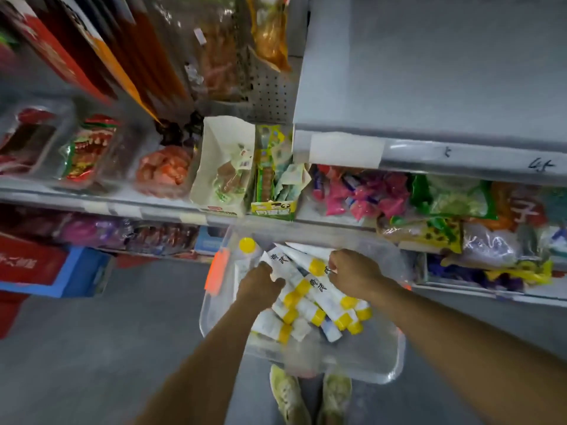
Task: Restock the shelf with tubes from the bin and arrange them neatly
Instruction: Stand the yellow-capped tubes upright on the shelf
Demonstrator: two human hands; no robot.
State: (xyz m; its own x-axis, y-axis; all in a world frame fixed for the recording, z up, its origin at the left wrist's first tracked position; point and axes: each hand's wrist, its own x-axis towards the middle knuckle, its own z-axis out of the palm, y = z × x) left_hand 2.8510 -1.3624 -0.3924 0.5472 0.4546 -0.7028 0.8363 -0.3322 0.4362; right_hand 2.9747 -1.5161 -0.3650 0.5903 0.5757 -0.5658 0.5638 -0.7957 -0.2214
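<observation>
A clear plastic bin (362, 360) sits low in front of me with several white tubes (306, 308) with yellow caps piled inside. My left hand (259, 283) reaches into the bin and curls its fingers round a white tube (277, 265). My right hand (352, 271) pinches another white tube (302, 257) near its yellow band. A bare grey shelf (429, 87) lies at the upper right.
Shelves of packaged snacks (165, 171) run left and right of the bin. An open green box (273, 179) stands at the shelf edge. A blue and red carton (46, 268) sits on the floor at left. My shoes (310, 394) show below the bin.
</observation>
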